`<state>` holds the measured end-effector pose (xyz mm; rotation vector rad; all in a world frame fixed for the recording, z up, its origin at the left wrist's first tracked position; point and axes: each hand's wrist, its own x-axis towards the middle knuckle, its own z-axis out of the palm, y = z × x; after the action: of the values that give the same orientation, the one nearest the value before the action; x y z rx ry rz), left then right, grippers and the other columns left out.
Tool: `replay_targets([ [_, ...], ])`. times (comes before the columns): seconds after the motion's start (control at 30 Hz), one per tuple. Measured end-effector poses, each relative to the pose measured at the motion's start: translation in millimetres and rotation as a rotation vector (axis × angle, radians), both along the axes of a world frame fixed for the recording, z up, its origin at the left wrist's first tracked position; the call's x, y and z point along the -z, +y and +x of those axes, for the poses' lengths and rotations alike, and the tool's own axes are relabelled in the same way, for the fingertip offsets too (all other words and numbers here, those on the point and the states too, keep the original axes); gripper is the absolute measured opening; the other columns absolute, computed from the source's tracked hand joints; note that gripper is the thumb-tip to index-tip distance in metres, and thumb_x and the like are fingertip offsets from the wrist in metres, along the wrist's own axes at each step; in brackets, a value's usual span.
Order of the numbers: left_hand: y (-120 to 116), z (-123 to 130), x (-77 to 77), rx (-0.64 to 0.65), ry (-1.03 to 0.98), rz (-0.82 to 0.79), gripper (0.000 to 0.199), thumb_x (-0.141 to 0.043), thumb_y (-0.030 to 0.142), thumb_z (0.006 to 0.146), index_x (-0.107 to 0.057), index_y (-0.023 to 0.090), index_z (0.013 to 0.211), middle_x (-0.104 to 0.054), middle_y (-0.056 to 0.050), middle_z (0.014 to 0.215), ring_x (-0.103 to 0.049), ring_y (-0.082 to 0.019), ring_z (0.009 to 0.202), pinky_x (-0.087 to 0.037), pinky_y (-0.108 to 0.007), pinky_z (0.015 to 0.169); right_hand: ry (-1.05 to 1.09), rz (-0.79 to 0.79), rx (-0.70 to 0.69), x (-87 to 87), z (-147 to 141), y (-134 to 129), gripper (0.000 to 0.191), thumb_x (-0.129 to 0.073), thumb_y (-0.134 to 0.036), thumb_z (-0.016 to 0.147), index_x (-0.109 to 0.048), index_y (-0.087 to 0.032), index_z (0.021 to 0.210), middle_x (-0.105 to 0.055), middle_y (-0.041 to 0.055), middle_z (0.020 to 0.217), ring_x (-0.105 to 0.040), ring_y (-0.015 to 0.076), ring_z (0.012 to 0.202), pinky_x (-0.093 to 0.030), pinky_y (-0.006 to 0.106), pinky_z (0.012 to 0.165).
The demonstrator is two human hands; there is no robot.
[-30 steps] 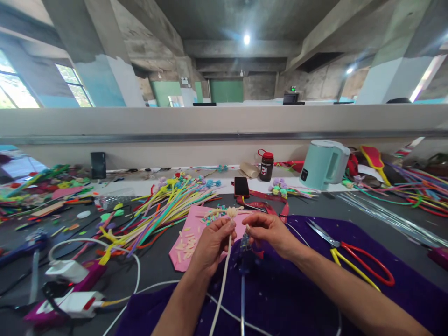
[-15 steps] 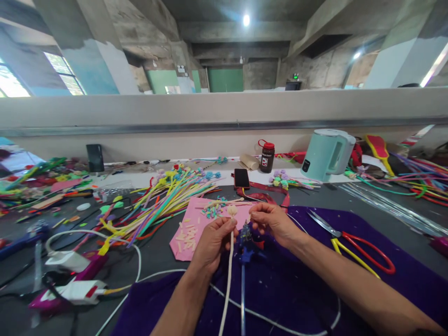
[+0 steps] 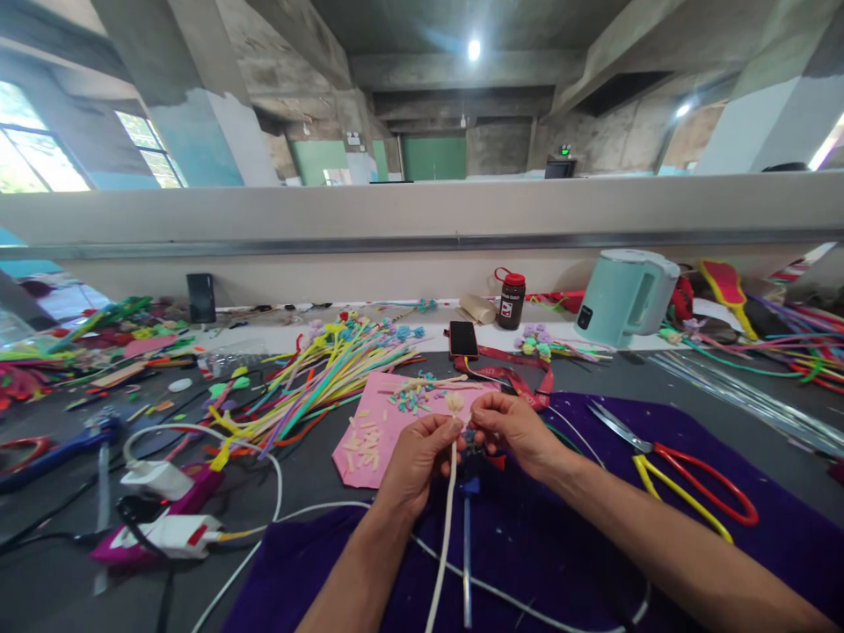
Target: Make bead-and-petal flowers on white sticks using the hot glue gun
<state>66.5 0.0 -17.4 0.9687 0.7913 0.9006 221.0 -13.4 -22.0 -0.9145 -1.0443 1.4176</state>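
My left hand (image 3: 422,457) pinches a cream fuzzy-wire flower stem (image 3: 446,519) just below its small pale flower head (image 3: 454,402). The stem hangs down toward me. Close to the flower, my right hand (image 3: 518,432) is closed in a pinch; whatever is between its fingertips is too small to make out. A blue glue gun (image 3: 469,485) lies behind and below the hands, partly hidden, with a clear glue stick (image 3: 467,563) sticking out toward me. Beyond them, a pink sheet (image 3: 356,422) holds short cream pieces (image 3: 367,447) and small coloured bits (image 3: 414,394).
Red-and-yellow-handled scissors (image 3: 686,470) lie on the purple cloth (image 3: 567,545) at right. A bundle of coloured fuzzy wires (image 3: 316,387), a phone (image 3: 462,339), a bottle (image 3: 512,303) and a kettle (image 3: 623,297) stand or lie behind. White plugs (image 3: 158,479) and cables are at left.
My right hand has moved from by the glue gun's tip to the flower, close against my left fingers. My left hand keeps its pinch on the stem. The view has shifted slightly.
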Motion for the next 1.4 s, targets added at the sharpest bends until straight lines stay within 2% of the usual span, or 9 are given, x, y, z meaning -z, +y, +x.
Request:
replay_targets([
  [0.23, 1, 1, 3.8, -0.007, 0.015, 0.021, 0.024, -0.068, 0.033, 0.062, -0.057, 0.013, 0.066, -0.058, 0.000, 0.053, -0.045, -0.006, 0.038, -0.030, -0.016, 0.036, -0.040, 0.032, 0.028, -1.7, -6, -5, 0.021, -0.065, -0.033, 0.068, -0.054, -0.014, 0.071, -0.056, -0.0032, 0.055, -0.046, 0.0052, 0.040, -0.035, 0.015, 0.037],
  [0.4, 1, 1, 4.3, 0.001, 0.036, 0.029, 0.024, -0.069, 0.033, 0.061, -0.058, 0.012, 0.065, -0.058, -0.001, 0.054, -0.046, -0.006, 0.039, -0.030, -0.016, 0.036, -0.067, 0.055, 0.032, -3.4, -10, -9, 0.021, -0.065, -0.033, 0.067, -0.055, -0.014, 0.070, -0.055, -0.0033, 0.056, -0.048, 0.0061, 0.042, -0.034, 0.015, 0.036],
  [0.57, 1, -1, 5.2, 0.015, 0.080, 0.048, 0.025, -0.069, 0.034, 0.061, -0.058, 0.011, 0.062, -0.057, -0.001, 0.051, -0.043, -0.005, 0.036, -0.027, -0.016, 0.034, -0.096, -0.020, -0.055, -2.9, -5, -8, 0.020, -0.064, -0.031, 0.067, -0.055, -0.014, 0.069, -0.055, -0.0033, 0.054, -0.049, 0.0061, 0.040, -0.031, 0.014, 0.032],
  [0.7, 1, -1, 5.4, 0.041, 0.078, 0.042, 0.026, -0.069, 0.033, 0.061, -0.058, 0.011, 0.061, -0.057, -0.001, 0.050, -0.043, -0.005, 0.035, -0.027, -0.016, 0.034, 0.009, -0.126, -0.184, 1.8, 0, -5, 0.019, -0.066, -0.028, 0.066, -0.056, -0.012, 0.069, -0.059, -0.0011, 0.059, -0.049, 0.0048, 0.040, -0.030, 0.013, 0.032],
  [0.87, 0, -2, 4.3, 0.095, 0.012, -0.017, 0.023, -0.068, 0.031, 0.064, -0.058, 0.011, 0.062, -0.056, 0.000, 0.051, -0.043, -0.004, 0.036, -0.026, -0.015, 0.035, 0.199, -0.116, -0.294, 8.3, 0, -2, 0.016, -0.066, -0.023, 0.066, -0.059, -0.010, 0.070, -0.060, 0.0009, 0.062, -0.049, 0.0043, 0.040, -0.032, 0.013, 0.032],
  [1.07, -2, -2, 2.0, 0.109, -0.010, -0.027, 0.021, -0.067, 0.030, 0.066, -0.058, 0.011, 0.063, -0.055, 0.000, 0.051, -0.043, -0.003, 0.037, -0.026, -0.015, 0.036, 0.241, -0.112, -0.310, 7.0, 0, -3, 0.013, -0.065, -0.021, 0.069, -0.058, -0.009, 0.069, -0.057, -0.0007, 0.055, -0.045, 0.0026, 0.036, -0.031, 0.012, 0.031],
  [1.4, -7, -2, 0.3, 0.161, -0.026, -0.015, 0.019, -0.067, 0.026, 0.067, -0.056, 0.012, 0.063, -0.056, 0.001, 0.049, -0.043, -0.003, 0.036, -0.026, -0.015, 0.037, 0.256, -0.101, -0.333, 12.3, 0, -4, 0.015, -0.065, -0.023, 0.069, -0.057, -0.010, 0.071, -0.057, -0.0007, 0.059, -0.047, 0.0034, 0.038, -0.033, 0.012, 0.031],
])
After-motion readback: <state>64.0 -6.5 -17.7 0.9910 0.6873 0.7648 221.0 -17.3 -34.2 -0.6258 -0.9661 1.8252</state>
